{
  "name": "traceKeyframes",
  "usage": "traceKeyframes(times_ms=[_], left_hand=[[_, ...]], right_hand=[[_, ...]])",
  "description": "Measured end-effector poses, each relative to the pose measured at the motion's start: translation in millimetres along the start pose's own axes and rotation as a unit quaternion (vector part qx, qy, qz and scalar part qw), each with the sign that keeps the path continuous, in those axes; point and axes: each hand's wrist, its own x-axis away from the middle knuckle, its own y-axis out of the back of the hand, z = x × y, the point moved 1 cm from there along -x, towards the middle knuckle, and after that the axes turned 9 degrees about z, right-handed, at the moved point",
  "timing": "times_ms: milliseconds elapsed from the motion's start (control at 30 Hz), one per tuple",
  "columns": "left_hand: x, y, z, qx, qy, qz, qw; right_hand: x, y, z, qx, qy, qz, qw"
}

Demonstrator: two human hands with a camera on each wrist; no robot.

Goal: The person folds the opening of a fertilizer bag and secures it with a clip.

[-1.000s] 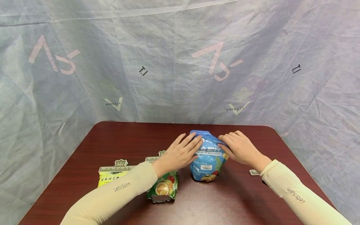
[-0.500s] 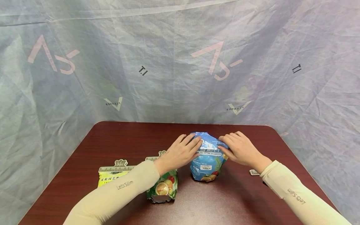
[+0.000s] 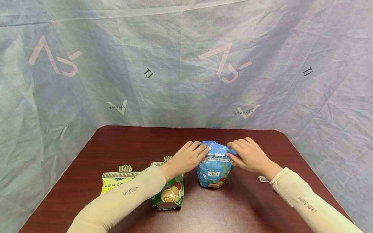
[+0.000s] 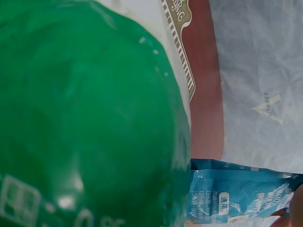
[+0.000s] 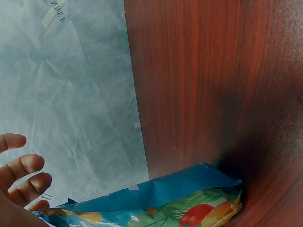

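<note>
A blue fertilizer bag (image 3: 214, 174) with printed fruit stands upright on the table, its top creased and folding down. My left hand (image 3: 185, 158) holds the upper left of it, fingers bent over the top edge. At the upper right corner, my right hand (image 3: 249, 155) pinches the film between thumb and fingers. The right wrist view shows the side of the blue bag (image 5: 189, 198), with the right fingers (image 5: 28, 189) at its top end. Partly behind my left forearm stands a green bag (image 3: 172, 194), which fills much of the left wrist view.
A yellow bag (image 3: 115, 183), topped by a decorated sealing clip (image 3: 125, 174), stands at the left, partly covered by my sleeve. A similar clip (image 3: 157, 164) tops the green bag. Another clip (image 3: 263, 178) lies near my right wrist. Grey cloth (image 3: 180, 81) hangs behind the dark red table (image 3: 131, 142).
The blue bag's top has come down lower and folded further. My left fingers have bent more over its edge; the right hand has moved only slightly.
</note>
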Motion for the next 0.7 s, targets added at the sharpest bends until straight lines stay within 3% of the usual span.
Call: traceKeyframes(times_ms=[167,433,700], left_hand=[[-0.1,3.0,0.4,0.006,0.001,-0.014,0.9999],[0.4,-7.2,0.1,0.034,-0.005,-0.035,0.9988],[3.5,-25.0,-3.3,0.042,-0.001,-0.016,0.9990]], right_hand=[[1,-1.4,0,-0.002,-0.002,0.003,1.000],[2,-2.3,2,-0.004,-0.006,0.008,1.000],[3,-4.4,1,-0.007,-0.008,0.018,1.000]])
